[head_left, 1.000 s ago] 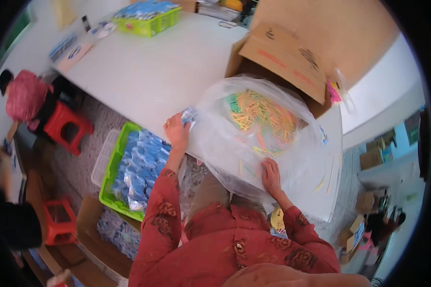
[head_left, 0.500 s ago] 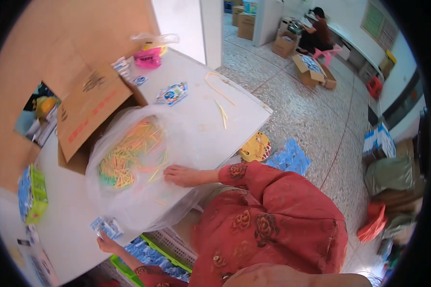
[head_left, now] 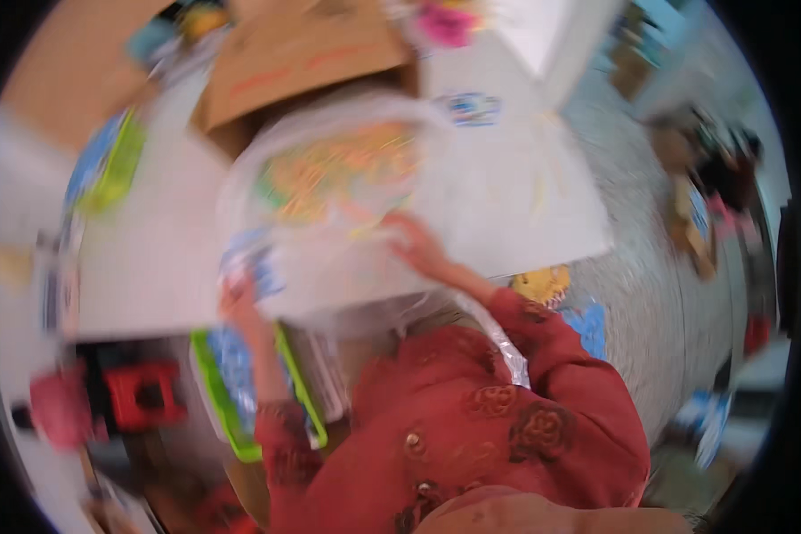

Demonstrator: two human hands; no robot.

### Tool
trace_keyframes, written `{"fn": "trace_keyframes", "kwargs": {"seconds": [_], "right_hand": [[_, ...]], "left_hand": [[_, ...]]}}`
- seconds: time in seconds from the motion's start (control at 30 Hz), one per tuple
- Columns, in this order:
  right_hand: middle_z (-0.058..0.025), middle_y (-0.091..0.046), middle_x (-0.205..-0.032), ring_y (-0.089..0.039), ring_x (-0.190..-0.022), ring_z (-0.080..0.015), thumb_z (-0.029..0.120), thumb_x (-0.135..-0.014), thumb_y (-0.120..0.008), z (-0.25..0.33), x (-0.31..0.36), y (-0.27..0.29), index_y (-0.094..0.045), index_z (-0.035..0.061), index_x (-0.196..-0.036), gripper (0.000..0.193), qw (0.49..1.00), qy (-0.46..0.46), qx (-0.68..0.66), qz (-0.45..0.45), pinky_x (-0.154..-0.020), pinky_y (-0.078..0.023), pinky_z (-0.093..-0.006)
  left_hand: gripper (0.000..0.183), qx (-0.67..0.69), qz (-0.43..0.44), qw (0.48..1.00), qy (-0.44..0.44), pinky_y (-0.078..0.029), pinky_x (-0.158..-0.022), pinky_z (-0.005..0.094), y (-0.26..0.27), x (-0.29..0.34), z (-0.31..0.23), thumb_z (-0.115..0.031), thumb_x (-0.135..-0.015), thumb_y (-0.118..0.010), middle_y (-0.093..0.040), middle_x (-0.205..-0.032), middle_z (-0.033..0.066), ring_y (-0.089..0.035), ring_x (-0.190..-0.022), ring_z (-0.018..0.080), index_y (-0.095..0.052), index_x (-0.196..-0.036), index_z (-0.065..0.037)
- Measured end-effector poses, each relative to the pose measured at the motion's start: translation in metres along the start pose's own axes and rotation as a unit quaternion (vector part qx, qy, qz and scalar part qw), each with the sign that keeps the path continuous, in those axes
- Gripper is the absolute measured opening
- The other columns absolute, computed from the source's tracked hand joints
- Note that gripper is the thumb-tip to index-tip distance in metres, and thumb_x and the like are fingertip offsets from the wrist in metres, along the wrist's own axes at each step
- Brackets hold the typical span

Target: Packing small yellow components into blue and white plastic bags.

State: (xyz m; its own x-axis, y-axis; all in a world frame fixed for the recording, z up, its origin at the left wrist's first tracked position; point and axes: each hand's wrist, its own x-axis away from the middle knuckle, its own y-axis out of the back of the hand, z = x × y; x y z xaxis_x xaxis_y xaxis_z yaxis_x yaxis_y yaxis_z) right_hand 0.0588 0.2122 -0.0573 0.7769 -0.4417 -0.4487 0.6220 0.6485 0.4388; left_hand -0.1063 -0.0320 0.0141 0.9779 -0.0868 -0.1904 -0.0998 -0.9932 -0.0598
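My left hand (head_left: 245, 307) grips a blue-and-white packet (head_left: 256, 260) at the table's near edge, its fingers closed on the packet's lower side. Wide open on the white table lies a clear plastic bag (head_left: 243, 178) with a heap of thin coloured sticks (head_left: 338, 173), mostly orange, yellow and green. My right hand (head_left: 416, 247) reaches over the bag's near right part, beside the heap. Its fingers look stretched and apart, though motion blurs them. A yellow stick lies close to its fingertips; I see nothing clearly held.
A cardboard box (head_left: 303, 53) stands behind the bag. Green baskets of blue packets sit on the table's left (head_left: 120, 165) and below its edge (head_left: 206, 383). Another packet (head_left: 472, 109) lies right of the bag. A red stool (head_left: 147, 396) and a person in pink (head_left: 60, 409) are at lower left.
My view has swung left, bringing the red stool and the person in pink into sight. The left hand still holds the packet, now closer to the bag. The right hand's fingers have spread near the sticks.
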Motion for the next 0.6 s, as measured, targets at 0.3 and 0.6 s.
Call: {"fn": "trace_keyframes", "kwargs": {"seconds": [0.3,0.6], "right_hand": [[-0.0041,-0.060,-0.087,-0.054,-0.076,-0.0087,0.012,-0.083,-0.059,0.105,-0.080,0.020,-0.057,0.0006,-0.100,0.020,0.926,-0.104,-0.232,0.279,-0.071,-0.045,-0.0251],[-0.0021,-0.059,-0.071,-0.051,-0.063,-0.0071,0.014,-0.081,-0.062,0.123,-0.084,0.029,-0.061,0.0011,-0.085,0.014,0.912,-0.026,-0.130,0.388,-0.058,-0.042,-0.0233]], "left_hand": [[0.012,0.127,0.092,0.977,0.143,-0.043,-0.057,0.0187,-0.058,0.081,-0.026,-0.008,-0.079,-0.067,-0.062,-0.075,0.0026,-0.053,-0.064,0.0042,-0.059,-0.080,0.002],[0.020,0.089,0.387,0.891,0.220,-0.046,-0.068,0.0241,-0.032,0.069,-0.032,-0.013,-0.083,-0.061,-0.063,-0.089,0.0058,-0.058,-0.079,0.0092,-0.059,-0.097,0.001]]}}
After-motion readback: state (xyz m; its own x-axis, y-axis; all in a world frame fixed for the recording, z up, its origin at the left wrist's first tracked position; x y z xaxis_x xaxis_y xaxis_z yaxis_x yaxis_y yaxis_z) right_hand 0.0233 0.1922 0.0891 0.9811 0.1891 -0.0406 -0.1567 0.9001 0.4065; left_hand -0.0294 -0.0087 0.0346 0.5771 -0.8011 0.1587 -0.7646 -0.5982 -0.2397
